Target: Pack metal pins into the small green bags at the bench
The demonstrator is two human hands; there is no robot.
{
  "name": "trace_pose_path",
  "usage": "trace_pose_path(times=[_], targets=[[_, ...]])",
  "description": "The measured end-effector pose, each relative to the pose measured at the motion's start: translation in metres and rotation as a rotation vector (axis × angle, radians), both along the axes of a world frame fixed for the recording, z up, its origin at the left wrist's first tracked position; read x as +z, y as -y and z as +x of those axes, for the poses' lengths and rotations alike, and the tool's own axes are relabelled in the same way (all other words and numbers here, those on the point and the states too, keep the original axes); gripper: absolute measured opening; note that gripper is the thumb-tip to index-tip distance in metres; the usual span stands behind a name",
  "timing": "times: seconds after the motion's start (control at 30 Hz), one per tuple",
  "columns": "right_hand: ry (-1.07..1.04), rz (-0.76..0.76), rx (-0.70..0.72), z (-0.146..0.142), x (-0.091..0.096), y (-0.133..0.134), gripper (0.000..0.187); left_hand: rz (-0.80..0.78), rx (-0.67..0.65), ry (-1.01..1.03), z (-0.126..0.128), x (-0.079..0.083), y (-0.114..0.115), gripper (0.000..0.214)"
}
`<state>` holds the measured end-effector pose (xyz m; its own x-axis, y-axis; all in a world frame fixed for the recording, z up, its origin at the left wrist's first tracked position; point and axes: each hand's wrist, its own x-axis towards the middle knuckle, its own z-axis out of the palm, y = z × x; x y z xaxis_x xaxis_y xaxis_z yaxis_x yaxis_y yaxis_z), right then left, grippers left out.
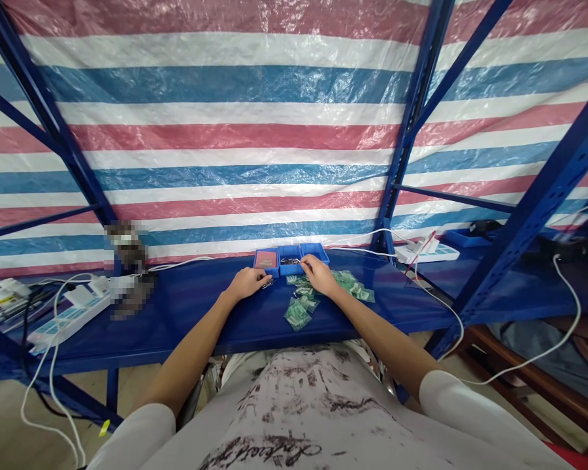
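Observation:
My left hand (247,282) rests on the blue tabletop in front of the left bin, fingers curled together over small dark pieces (268,283). Whether it grips them is too small to tell. My right hand (318,274) reaches to the middle blue bin (289,250), thumb and fingertips pinched at its right side; what they hold is too small to make out. Small dark metallic-looking parts (288,262) lie in that bin. The left blue bin (277,269) contains a flat reddish piece (265,260). Green packets in clear plastic (298,314) lie scattered beneath and beside my right hand.
Another blue bin (318,248) adjoins the middle one on the right. White power strips stand at the left (71,320) and right (428,252), with loose white cables. Blue metal posts (402,150) frame the table before a striped plastic sheet (245,137).

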<state>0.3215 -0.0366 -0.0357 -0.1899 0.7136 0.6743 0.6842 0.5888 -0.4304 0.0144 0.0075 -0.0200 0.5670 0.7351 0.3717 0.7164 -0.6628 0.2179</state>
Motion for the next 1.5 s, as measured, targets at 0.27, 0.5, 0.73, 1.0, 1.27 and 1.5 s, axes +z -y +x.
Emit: trace_pose_path(times=[0.27,0.5,0.73,1.0,1.27,1.5], targets=[[0.023,-0.006,-0.009,0.0003,-0.0008,-0.0009,0.024,0.007,0.008,-0.001,-0.0001,-0.0001,0.0003,0.051],[0.020,-0.007,-0.004,-0.0013,0.0036,0.0045,0.024,0.012,0.005,-0.014,0.0001,0.0019,0.0013,0.053],[-0.009,-0.020,0.019,-0.0023,0.0079,0.0069,0.023,0.027,0.008,-0.018,-0.0007,0.0031,0.0013,0.053],[-0.030,-0.009,0.020,-0.0024,0.0043,0.0032,0.022,0.018,0.004,-0.010,-0.0005,0.0043,0.0028,0.054],[-0.027,-0.018,0.027,-0.0014,0.0017,-0.0004,0.022,0.020,0.017,-0.023,0.0002,0.0057,0.0044,0.054],[-0.045,-0.034,0.026,-0.0020,0.0012,-0.0002,0.023,0.025,0.017,-0.027,0.0003,0.0062,0.0047,0.052]])
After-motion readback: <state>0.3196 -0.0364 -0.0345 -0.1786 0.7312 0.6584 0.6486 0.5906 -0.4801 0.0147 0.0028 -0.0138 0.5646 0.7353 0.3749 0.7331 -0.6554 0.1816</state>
